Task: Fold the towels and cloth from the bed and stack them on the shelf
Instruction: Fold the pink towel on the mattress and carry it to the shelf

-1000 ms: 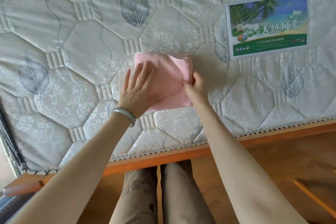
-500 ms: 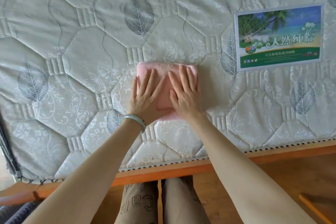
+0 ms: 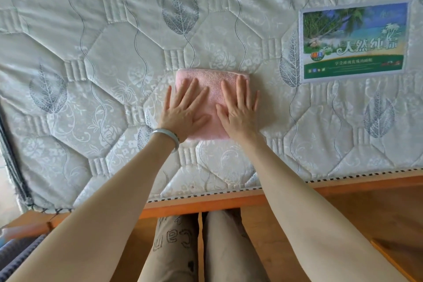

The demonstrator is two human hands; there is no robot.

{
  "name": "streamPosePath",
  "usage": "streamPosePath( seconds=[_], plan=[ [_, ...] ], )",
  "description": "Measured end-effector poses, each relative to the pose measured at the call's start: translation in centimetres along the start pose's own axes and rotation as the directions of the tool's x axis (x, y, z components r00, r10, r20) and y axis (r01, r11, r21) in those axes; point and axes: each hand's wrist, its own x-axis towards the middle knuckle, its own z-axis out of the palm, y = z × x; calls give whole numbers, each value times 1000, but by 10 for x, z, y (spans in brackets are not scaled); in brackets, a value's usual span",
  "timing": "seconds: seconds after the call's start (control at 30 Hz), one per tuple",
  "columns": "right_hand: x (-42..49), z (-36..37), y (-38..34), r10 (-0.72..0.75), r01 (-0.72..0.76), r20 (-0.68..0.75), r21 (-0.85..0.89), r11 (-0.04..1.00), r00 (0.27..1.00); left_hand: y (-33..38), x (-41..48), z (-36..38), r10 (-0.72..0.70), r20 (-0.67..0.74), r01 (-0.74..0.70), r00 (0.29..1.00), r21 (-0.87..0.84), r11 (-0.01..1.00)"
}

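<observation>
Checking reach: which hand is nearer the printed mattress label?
Right. The right hand presses the right half of the pink towel, below-left of the mattress label; the left hand lies farther left.

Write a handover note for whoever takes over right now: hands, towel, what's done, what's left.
Left hand: open, fingers straight, pressing flat on the pink towel.
Right hand: open, flat on the same towel, beside the left.
Towel: folded into a small rectangle, lying on the mattress.
Done: this towel looks folded.
Left: carry it to the shelf, which is not in view. No other towels or cloth show here, so check the rest of the bed.
</observation>
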Motion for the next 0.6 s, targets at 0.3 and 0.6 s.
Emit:
streamPosePath(
  seconds=[0.3, 0.6],
  plan=[
    [-48, -34, 6, 477, -415, 209, 826, 381, 854, 6, -27, -14, -570, 239, 410, 787, -892, 192],
    [-28, -37, 11, 367, -555, 451, 790, 261, 813, 7, -19, -29, -438, 480, 558, 760, -827, 61]
  ],
)
